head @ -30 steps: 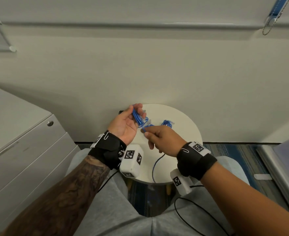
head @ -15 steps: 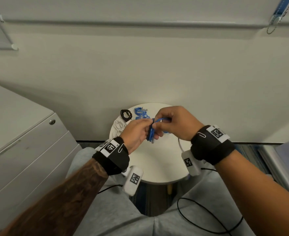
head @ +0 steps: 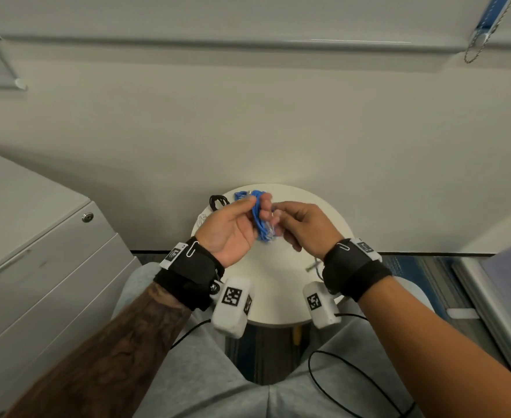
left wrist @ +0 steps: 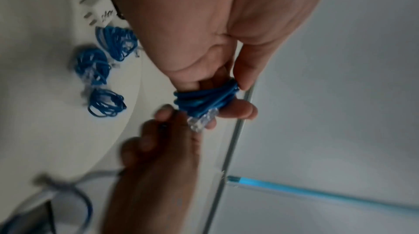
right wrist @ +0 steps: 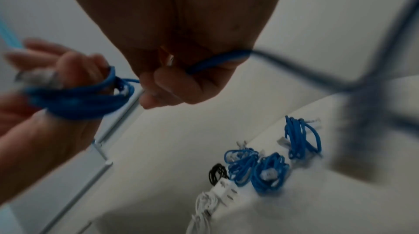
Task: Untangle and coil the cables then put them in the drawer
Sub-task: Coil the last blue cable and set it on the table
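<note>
Both hands are raised close together, left hand (head: 233, 227) palm-up, right hand (head: 305, 226) fingers curled.

Over the last second I watched the left hand (head: 230, 227) turn palm-up again, with the blue cable (head: 259, 217) now wound in more loops round its fingers (left wrist: 235, 110). The right hand (head: 304, 226) has swung from the near side, over the top, to the right of the coil, its grip pinching the loose strand there.

Blue cable bundles (right wrist: 269, 171) on the table: three. Blue cable (right wrist: 77, 98) in hand: one. Black coil (right wrist: 218, 173): one. White charger (right wrist: 223, 186): one.
</note>
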Motion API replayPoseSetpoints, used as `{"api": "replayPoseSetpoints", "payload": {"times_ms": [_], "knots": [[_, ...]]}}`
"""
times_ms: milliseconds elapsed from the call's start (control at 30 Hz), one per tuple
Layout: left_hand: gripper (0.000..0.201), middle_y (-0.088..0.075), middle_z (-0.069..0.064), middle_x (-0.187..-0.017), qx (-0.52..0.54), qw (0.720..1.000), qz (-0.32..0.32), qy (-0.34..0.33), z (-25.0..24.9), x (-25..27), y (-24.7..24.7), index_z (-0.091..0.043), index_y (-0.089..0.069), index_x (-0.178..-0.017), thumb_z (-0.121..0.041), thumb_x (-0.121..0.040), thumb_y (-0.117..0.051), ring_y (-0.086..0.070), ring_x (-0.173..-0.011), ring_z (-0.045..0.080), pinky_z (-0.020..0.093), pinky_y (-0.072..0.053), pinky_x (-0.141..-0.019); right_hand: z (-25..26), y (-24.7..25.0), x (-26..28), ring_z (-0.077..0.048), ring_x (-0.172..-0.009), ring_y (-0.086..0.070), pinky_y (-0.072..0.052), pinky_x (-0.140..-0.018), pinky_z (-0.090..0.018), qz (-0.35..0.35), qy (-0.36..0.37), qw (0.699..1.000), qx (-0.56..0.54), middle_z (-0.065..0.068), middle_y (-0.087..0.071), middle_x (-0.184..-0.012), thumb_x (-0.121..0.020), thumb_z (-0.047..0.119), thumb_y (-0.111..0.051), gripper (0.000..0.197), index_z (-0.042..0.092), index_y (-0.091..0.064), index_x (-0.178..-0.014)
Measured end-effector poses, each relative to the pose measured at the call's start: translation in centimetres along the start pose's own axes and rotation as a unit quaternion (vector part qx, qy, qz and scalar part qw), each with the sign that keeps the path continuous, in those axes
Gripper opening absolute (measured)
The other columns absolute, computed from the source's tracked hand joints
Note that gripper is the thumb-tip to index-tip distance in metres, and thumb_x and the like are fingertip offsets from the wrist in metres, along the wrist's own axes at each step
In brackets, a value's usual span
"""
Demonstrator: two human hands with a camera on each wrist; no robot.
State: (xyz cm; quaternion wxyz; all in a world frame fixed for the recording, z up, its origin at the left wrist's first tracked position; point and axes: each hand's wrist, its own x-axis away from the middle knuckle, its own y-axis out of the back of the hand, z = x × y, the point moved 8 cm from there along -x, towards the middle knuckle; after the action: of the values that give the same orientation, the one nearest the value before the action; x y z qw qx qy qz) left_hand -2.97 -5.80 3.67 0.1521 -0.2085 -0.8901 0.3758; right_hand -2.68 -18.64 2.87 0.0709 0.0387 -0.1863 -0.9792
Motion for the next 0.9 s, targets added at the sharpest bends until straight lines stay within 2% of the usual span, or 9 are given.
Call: {"api": "replayPoseSetpoints", "payload": {"times_ms": [133, 300, 433, 500, 600, 700, 767, 833, 900], "knots": [[0.026, -0.066, 0.004, -0.084, 0.059, 0.993, -0.074, -0.067, -2.1, -0.7, 1.8, 0.001, -0.058, -0.103, -0.012, -0.103, -0.036, -0.062, -0.067, 0.011, 0.033, -0.052, -0.088, -0.1, -2.5, 1.1, -0.008, -0.047, -0.041, -0.038, -0.047, -0.025, 0.05, -0.02, 0.997, 0.052, 0.01, -0.052, -0.055, -0.104, 0.026, -0.049, 0.022, 0.021, -0.071, -0.1], [0.033, -0.067, 0.003, -0.072, 0.019, 0.983, -0.143, -0.114, -2.5, -1.5, 4.0, -0.001, -0.061, -0.094, -0.015, -0.105, -0.033, -0.065, -0.069, 0.014, 0.03, -0.051, -0.086, 0.5, -4.4, 2.1, -0.021, -0.057, -0.057, -0.057, -0.06, -0.047, 0.113, -0.005, 0.983, 0.142, 0.009, -0.058, -0.058, -0.103, 0.031, -0.048, 0.024, 0.022, -0.07, -0.098], [0.032, -0.068, 0.002, -0.072, -0.033, 0.975, -0.184, -0.12, -1.7, -1.7, 6.0, -0.001, -0.06, -0.093, -0.014, -0.105, -0.033, -0.063, -0.069, 0.014, 0.03, -0.048, -0.083, 1.1, -5.2, 2.8, -0.014, -0.051, -0.056, -0.056, -0.052, -0.035, 0.167, -0.012, 0.97, 0.176, 0.006, -0.064, -0.062, -0.102, 0.029, -0.051, 0.024, 0.022, -0.065, -0.083], [0.034, -0.069, 0.002, -0.071, 0.008, 0.975, -0.2, -0.099, -1.1, -1.8, 6.4, -0.002, -0.062, -0.091, -0.015, -0.105, -0.034, -0.065, -0.06, 0.009, 0.03, -0.047, -0.087, 1.3, -5.6, 3.3, -0.01, -0.053, -0.059, -0.056, -0.056, -0.033, 0.197, -0.007, 0.959, 0.206, 0.005, -0.067, -0.066, -0.101, 0.027, -0.051, 0.024, 0.024, -0.061, -0.079], [0.029, -0.069, 0.007, -0.087, 0.043, 0.974, -0.209, -0.078, -0.5, -1.8, 6.0, -0.002, -0.062, -0.095, -0.014, -0.105, -0.037, -0.067, -0.065, 0.01, 0.031, -0.048, -0.094, 1.2, -5.9, 3.6, -0.01, -0.058, -0.063, -0.054, -0.061, -0.028, 0.222, 0.002, 0.942, 0.252, 0.005, -0.068, -0.069, -0.101, 0.026, -0.049, 0.023, 0.024, -0.061, -0.081], [0.022, -0.071, 0.008, -0.089, -0.149, 0.96, -0.217, -0.099, -0.7, -1.5, 5.1, -0.003, -0.065, -0.096, -0.01, -0.102, -0.044, -0.067, -0.074, 0.014, 0.03, -0.054, -0.083, 2.1, -5.6, 3.3, -0.012, -0.061, -0.059, -0.05, -0.067, -0.03, 0.212, 0.043, 0.932, 0.29, 0.004, -0.064, -0.069, -0.099, 0.03, -0.054, 0.024, 0.015, -0.067, -0.088], [0.025, -0.071, -0.002, -0.074, -0.406, 0.891, -0.169, -0.113, -0.7, -1.3, 3.7, -0.017, -0.069, -0.081, -0.012, -0.099, -0.052, -0.064, -0.067, 0.015, 0.03, -0.053, -0.068, 3.3, -4.8, 3.0, -0.004, -0.059, -0.052, -0.045, -0.065, -0.028, 0.19, 0.082, 0.937, 0.28, 0.009, -0.057, -0.065, -0.096, 0.025, -0.06, 0.018, 0.015, -0.07, -0.086], [0.037, -0.06, -0.005, -0.058, -0.531, 0.837, -0.098, -0.089, 0.3, -1.1, 2.9, -0.023, -0.06, -0.063, -0.012, -0.097, -0.053, -0.052, -0.057, 0.015, 0.029, -0.043, -0.059, 4.1, -2.9, 2.3, -0.003, -0.058, -0.051, -0.042, -0.063, -0.024, 0.155, 0.089, 0.949, 0.26, 0.012, -0.058, -0.063, -0.092, 0.019, -0.064, 0.012, 0.018, -0.074, -0.085], [0.034, -0.065, 0.007, -0.065, -0.514, 0.856, -0.041, -0.028, 1.4, -0.7, 2.6, -0.014, -0.063, -0.074, -0.015, -0.102, -0.043, -0.056, -0.059, 0.018, 0.027, -0.044, -0.058, 4.3, -1.0, 1.8, -0.004, -0.062, -0.057, -0.046, -0.064, -0.022, 0.136, 0.073, 0.959, 0.236, 0.013, -0.066, -0.066, -0.088, 0.015, -0.066, 0.013, 0.023, -0.076, -0.083]]}}
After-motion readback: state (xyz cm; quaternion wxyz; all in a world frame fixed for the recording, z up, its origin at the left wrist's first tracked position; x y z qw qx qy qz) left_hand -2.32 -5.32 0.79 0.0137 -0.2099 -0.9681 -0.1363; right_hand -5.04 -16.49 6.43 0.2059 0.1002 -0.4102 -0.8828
